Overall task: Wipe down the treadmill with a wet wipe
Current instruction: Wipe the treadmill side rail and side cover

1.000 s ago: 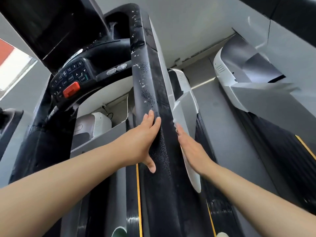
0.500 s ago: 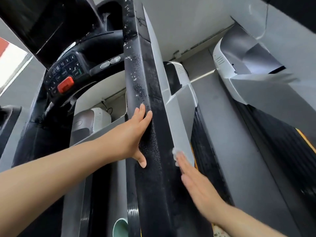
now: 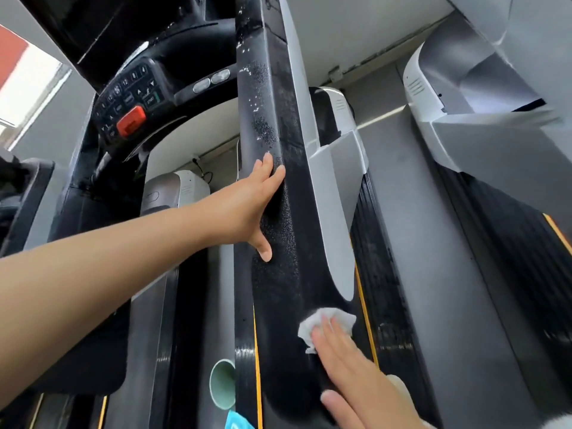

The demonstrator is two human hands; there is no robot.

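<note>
Right hand [image 3: 356, 376], fingers flat and straight, has slid the wet wipe [image 3: 328, 328] down the black treadmill upright [image 3: 288, 243] from mid-height to its lower end, left hand [image 3: 250, 205] still braced open against the post higher up, so this stroke looks nearly complete, droplets remaining above.

A pale green cup [image 3: 221, 383] is seen low, left of the right fingers; a blue packet [image 3: 236, 422] just below it. A second grey machine [image 3: 470, 125] is seen far right of both hands' fingers.
</note>
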